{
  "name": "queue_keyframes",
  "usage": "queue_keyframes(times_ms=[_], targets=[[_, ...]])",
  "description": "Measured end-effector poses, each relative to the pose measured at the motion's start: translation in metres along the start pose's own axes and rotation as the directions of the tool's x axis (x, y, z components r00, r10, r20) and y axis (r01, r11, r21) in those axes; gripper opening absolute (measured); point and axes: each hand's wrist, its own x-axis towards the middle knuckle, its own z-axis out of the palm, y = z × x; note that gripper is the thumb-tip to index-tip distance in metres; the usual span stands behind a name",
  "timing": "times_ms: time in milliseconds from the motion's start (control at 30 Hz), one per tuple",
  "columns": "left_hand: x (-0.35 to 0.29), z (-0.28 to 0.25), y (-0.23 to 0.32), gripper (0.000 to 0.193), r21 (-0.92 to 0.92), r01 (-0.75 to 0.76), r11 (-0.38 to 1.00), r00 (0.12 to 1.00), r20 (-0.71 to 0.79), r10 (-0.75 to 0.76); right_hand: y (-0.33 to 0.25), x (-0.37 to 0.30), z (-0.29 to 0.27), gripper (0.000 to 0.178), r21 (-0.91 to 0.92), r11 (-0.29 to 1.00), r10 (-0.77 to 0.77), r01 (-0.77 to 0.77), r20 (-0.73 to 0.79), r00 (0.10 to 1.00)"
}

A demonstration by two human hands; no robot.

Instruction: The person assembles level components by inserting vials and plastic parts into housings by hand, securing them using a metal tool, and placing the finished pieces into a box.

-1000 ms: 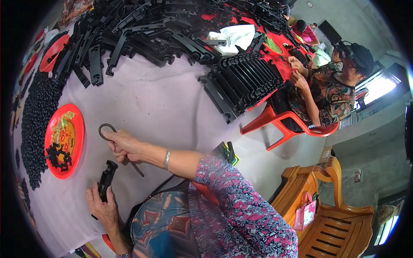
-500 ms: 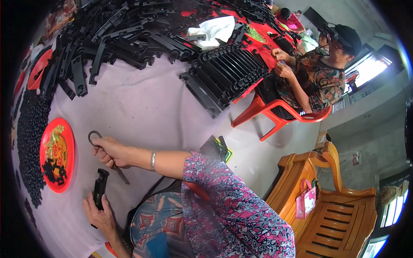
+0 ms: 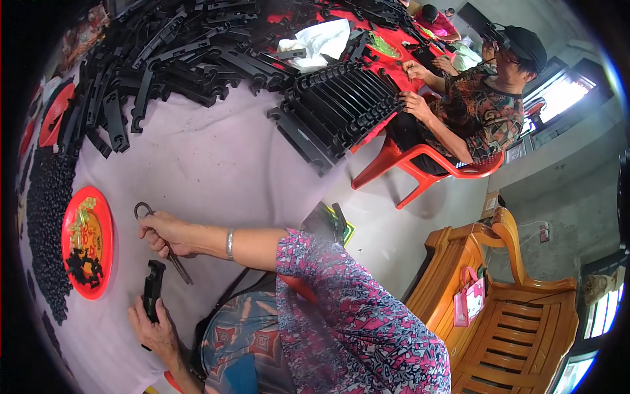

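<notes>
My left hand point(image 3: 156, 331) is closed round a long black plastic piece point(image 3: 153, 284), held near the table's front edge with its notched end pointing away from me. Just beyond it, my right hand point(image 3: 167, 234) grips a dark metal tool point(image 3: 181, 268) with a curved loop at its top. The tool's thin shank slants down out of my fist toward the black piece, and the two stay apart. My fingers hide the tool's middle, so its exact kind cannot be made out. A red oval plate point(image 3: 108, 262) with small black parts and clear-yellow bits lies left of my hands.
A pale cloth point(image 3: 203, 157) covers the table. Small black parts point(image 3: 49, 230) spread along its left side. Long black pieces point(image 3: 190, 59) are heaped at the back, with a neat row point(image 3: 335, 105) right of them. A co-worker point(image 3: 485, 98) sits beyond; a wooden bench point(image 3: 512, 328) stands right.
My right hand and its tool have shifted slightly downward. My left hand keeps its hold on the black piece. The co-worker's hands have moved apart.
</notes>
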Motion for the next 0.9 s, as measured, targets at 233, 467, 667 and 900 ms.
queue_keyframes(times_ms=[233, 467, 667, 900], targets=[[0.0, 0.0, 0.003, 0.039, 0.01, -0.008, 1.0, 1.0, -0.011, 0.009, -0.002, -0.006, 0.002, 0.02, -0.031, 1.0, 0.003, -0.004, -0.02, 1.0], [0.001, 0.0, 0.004, 0.04, 0.008, 0.022, 1.0, 1.0, 0.014, -0.022, -0.003, -0.005, 0.001, 0.02, -0.05, 0.999, -0.008, 0.007, -0.027, 1.0], [0.001, -0.004, 0.007, 0.04, -0.021, 0.028, 0.999, 0.999, -0.028, -0.029, -0.003, -0.002, 0.004, 0.019, -0.01, 0.999, 0.04, -0.041, -0.037, 0.999], [0.015, -0.027, 0.022, 0.04, -0.134, 0.16, 0.978, 0.976, 0.166, -0.137, -0.007, -0.015, 0.006, 0.017, -0.079, 0.995, 0.064, -0.063, 0.006, 0.998]])
